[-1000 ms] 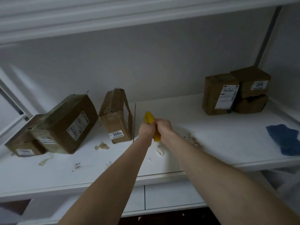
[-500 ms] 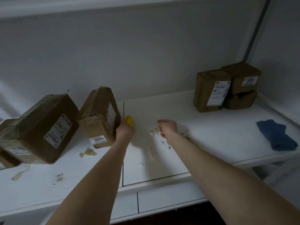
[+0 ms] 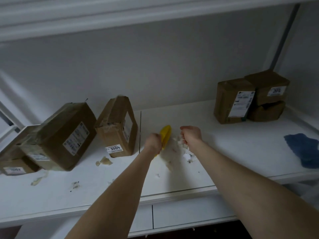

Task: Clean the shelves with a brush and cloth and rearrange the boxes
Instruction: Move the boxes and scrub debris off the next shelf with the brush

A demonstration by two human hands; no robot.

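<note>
Hands closer, left hand [image 3: 153,143] grips brush [image 3: 166,135], right hand [image 3: 191,135] curled, grasp unclear, shelf [image 3: 238,145] open

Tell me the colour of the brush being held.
The brush is yellow; the head view shows it best.

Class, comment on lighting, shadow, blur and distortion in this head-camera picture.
Head view: dim, even light; faint shadow on the shelf beneath the left hand and yellow brush; wide-angle lens bends the shelf edges; small print on box labels is blurred.
</note>
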